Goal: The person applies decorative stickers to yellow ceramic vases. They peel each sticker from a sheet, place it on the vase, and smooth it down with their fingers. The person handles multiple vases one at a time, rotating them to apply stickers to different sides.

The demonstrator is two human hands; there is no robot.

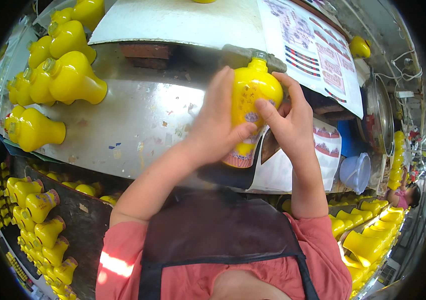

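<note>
1. The yellow bottle (257, 82) is between the two hands, above the near part of the metal worktable (138, 107). Its neck points away from the person, and its base is nearer to the person.
2. The left hand (215, 115) lies along the left side of this bottle. Its fingers are clamped on it, with the thumb across the lower front; the fingertips behind the bottle are hidden.
3. The right hand (293, 117) also grips it, from the right. The thumb presses on the front, the index finger is bent at the shoulder, and the other fingers are curled.
4. On the bottle's front there are dark characters, a purple flower motif and a patterned band near the base.
5. Behind the neck is a grey pad (233, 51); I cannot tell if they touch.
6. To the right lie a large printed sheet (318, 50) and, closer to the person, a smaller printed sheet (327, 150). Beside the latter is a pale blue bucket (355, 172).
7. On the left of the table stand other yellow bottles (75, 80).
8. The person wears a dark apron (223, 230) over a pink-red shirt (183, 280).
</note>
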